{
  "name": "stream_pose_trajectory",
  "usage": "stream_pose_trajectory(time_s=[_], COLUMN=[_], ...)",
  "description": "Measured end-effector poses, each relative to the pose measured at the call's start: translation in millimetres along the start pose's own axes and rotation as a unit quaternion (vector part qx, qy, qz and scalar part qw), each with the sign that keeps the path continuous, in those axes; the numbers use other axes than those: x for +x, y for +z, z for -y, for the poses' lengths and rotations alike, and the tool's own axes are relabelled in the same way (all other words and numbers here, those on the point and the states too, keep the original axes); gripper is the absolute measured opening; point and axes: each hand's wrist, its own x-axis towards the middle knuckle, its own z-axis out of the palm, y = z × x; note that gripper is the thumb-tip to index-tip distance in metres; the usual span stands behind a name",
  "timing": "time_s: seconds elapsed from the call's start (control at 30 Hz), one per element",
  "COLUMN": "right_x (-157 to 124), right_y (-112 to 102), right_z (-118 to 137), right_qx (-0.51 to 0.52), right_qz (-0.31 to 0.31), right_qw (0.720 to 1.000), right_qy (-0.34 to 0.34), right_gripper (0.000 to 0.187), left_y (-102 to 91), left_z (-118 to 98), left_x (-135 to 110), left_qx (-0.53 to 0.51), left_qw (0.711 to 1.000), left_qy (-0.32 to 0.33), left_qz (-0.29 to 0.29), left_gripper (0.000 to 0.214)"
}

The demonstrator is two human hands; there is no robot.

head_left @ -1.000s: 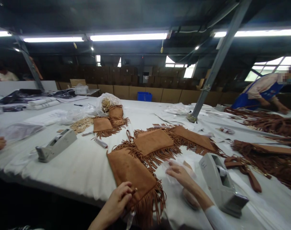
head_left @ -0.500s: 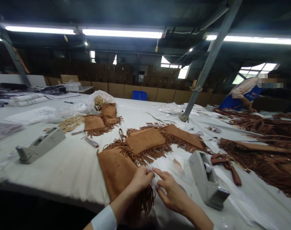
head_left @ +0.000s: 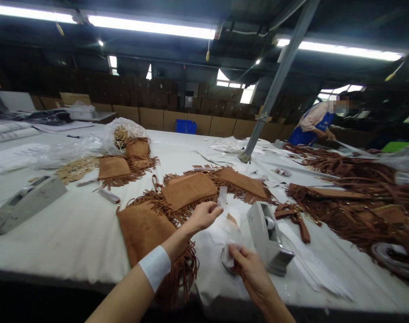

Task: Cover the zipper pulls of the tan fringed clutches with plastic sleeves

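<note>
My left hand (head_left: 202,217) is closed in a pinch on a small whitish translucent strip (head_left: 222,196), which stands up from the fingertips above the fringed bags. My right hand (head_left: 250,269) is lower and to the right, its thumb and fingers closed on a crumpled piece of white tissue (head_left: 229,256). Behind that tissue shows a roundish greyish edge whose kind I cannot make out. Under my left forearm lies a brown suede fringed bag (head_left: 145,231). A grey tape dispenser (head_left: 258,224) stands just right of my right hand.
Two more fringed bags, one of them a tan pouch (head_left: 191,190), lie ahead. Another tape dispenser (head_left: 29,202) sits at left. A metal post (head_left: 275,85) rises from the table. Dark brown fringed bags (head_left: 355,220) are heaped at right, where a co-worker in a blue apron (head_left: 310,125) bends over.
My hands have come apart: the left moved forward with the strip, the right stays back with the tissue. The view has swung right, and the co-worker now holds a pale strip.
</note>
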Motion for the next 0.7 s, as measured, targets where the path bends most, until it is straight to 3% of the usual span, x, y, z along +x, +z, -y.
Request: stream_pose_trajectory(time_s=[0.1,0.17,0.23,0.37,0.5,0.6,0.7], right_x=[-1,0,0,-5,-11,-13,-15], right_y=[16,28,39,54,61,66,72], right_z=[-6,-11,-15,-14,-11,-13,-20], right_qx=[0.026,0.016,-0.006,-0.050,-0.054,-0.037,0.003], right_qz=[-0.004,-0.002,0.004,0.046,0.097,0.118,0.104], right_qw=[1.000,1.000,1.000,0.997,0.994,0.992,0.994], right_qy=[0.007,-0.004,-0.024,-0.028,-0.003,0.010,0.038], right_gripper=[0.034,0.033,0.032,0.032,0.033,0.032,0.033], left_y=[-8.0,-12.4,-15.4,-19.5,-33.5,-62.7,-98.8], left_z=[4,5,5,2,-2,1,19], left_x=[-36,-58,-72,-82,-87,-104,-141], left_qx=[-0.012,-0.047,-0.097,-0.140,-0.149,-0.150,-0.132], left_qw=[0.998,0.994,0.990,0.988,0.987,0.986,0.979], left_qy=[-0.026,-0.035,-0.044,-0.064,-0.055,-0.042,-0.060], left_qz=[0.050,0.092,0.095,0.026,0.017,-0.059,-0.141], left_gripper=[0.048,0.041,0.031,0.021,0.023,0.029,0.034])
